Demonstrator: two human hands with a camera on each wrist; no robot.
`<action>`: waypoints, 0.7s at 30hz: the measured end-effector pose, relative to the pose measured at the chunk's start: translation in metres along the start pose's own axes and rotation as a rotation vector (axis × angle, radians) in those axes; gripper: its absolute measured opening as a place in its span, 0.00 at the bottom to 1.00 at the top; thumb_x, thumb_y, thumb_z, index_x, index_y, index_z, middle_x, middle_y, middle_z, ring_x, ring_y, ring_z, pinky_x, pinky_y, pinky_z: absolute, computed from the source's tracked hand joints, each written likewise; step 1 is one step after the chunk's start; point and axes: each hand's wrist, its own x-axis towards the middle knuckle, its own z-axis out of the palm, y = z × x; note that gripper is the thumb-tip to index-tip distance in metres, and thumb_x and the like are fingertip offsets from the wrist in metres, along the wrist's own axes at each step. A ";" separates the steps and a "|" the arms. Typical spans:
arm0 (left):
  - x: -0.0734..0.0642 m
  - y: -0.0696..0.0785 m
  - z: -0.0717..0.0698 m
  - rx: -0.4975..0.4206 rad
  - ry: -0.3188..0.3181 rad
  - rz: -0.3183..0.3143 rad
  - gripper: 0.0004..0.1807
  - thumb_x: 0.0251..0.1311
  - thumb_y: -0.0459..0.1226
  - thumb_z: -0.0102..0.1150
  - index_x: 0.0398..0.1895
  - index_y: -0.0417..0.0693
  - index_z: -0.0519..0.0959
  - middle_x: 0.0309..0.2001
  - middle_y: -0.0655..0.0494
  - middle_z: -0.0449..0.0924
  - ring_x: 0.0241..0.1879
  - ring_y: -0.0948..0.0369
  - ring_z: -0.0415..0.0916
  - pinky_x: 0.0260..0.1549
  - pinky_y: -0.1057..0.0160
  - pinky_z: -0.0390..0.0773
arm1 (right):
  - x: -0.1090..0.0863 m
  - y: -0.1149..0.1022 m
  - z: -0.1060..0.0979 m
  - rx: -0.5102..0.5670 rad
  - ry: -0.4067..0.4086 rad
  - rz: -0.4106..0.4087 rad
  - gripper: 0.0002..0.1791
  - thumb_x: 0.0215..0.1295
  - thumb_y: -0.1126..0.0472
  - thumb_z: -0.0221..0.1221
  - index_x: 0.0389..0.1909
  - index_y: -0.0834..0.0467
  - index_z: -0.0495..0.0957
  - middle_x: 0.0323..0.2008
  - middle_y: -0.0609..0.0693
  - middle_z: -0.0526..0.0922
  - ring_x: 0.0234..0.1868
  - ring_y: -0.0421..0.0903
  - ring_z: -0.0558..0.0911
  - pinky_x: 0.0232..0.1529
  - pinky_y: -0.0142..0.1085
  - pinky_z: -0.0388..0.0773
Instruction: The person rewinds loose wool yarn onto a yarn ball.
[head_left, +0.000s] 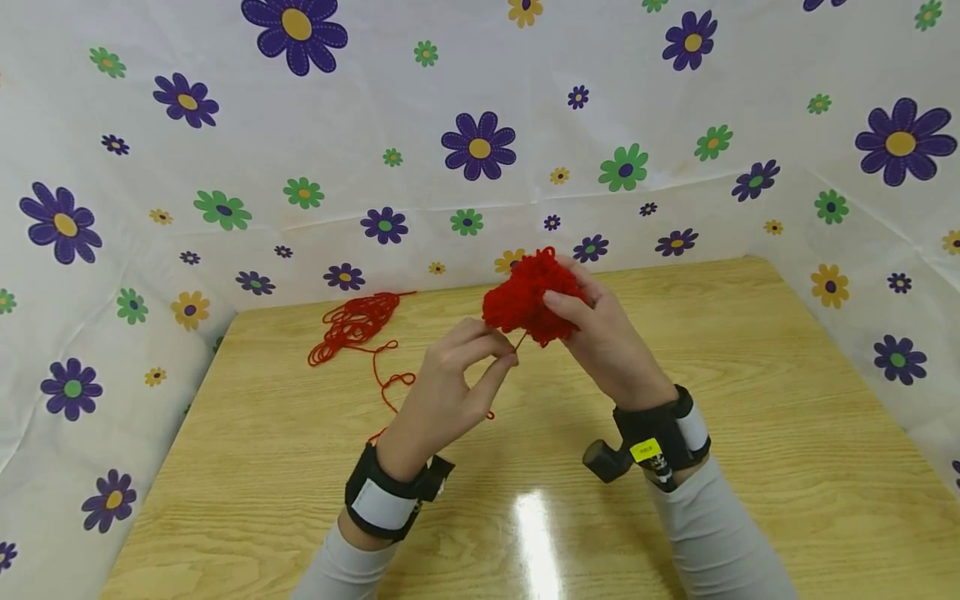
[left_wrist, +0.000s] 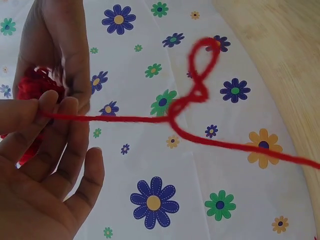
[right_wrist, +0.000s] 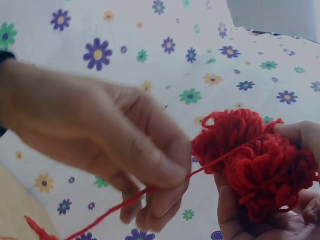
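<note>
A thick bundle of red yarn [head_left: 528,296] is gripped in my right hand [head_left: 611,342], its thumb lying across the near side. In the right wrist view the bundle [right_wrist: 260,165] bulges into looped lobes, with a strand crossing between them. My left hand [head_left: 457,375] pinches that yarn strand [right_wrist: 207,167] between thumb and forefinger, just left of the bundle. The strand runs taut from the bundle to the pinch. Beyond the fingers it trails away, with a twisted loop [left_wrist: 200,75] in it in the left wrist view.
A loose heap of red yarn [head_left: 356,325] lies at the back left of the wooden table [head_left: 750,375]. From it a wavy strand [head_left: 386,379] runs forward under my left arm. A white cloth with printed flowers [head_left: 420,108] hangs behind and on both sides.
</note>
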 end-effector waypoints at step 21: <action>-0.001 -0.015 -0.018 0.030 0.059 -0.114 0.04 0.69 0.28 0.61 0.34 0.42 0.81 0.29 0.54 0.81 0.33 0.60 0.78 0.41 0.58 0.81 | -0.007 -0.004 -0.008 -0.411 -0.292 0.108 0.26 0.72 0.59 0.61 0.70 0.52 0.74 0.57 0.55 0.82 0.50 0.56 0.82 0.43 0.42 0.82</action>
